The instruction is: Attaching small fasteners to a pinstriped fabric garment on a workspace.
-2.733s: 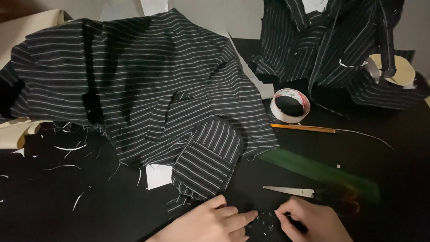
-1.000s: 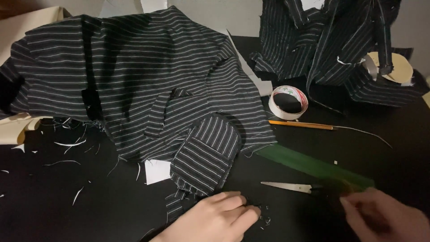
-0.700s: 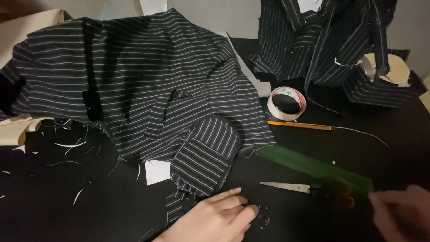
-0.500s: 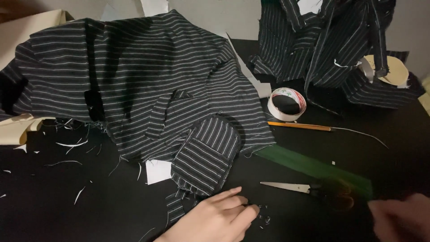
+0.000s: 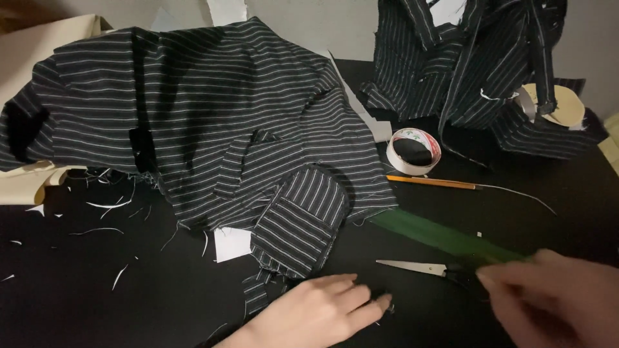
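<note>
Scissors lie just left of the right hand, blades pointing left.

The right hand (image 5: 558, 296), blurred at lower right, has loosely curled fingers at the handle end of the scissors (image 5: 419, 267); whether it touches them cannot be told. The left hand (image 5: 316, 312) rests flat, fingers together, bottom centre of the black table (image 5: 97, 303).

A sewing or tailoring workroom, by the look of it: a black worktable (image 5: 97, 303) strewn with white thread scraps (image 5: 106, 205), striped dark fabric (image 5: 213, 122) spread across it, scissors (image 5: 419, 267), a green ruler (image 5: 438, 235), a tape roll (image 5: 414, 150), a pencil (image 5: 432, 182) and cream pattern paper (image 5: 29, 58).
</note>
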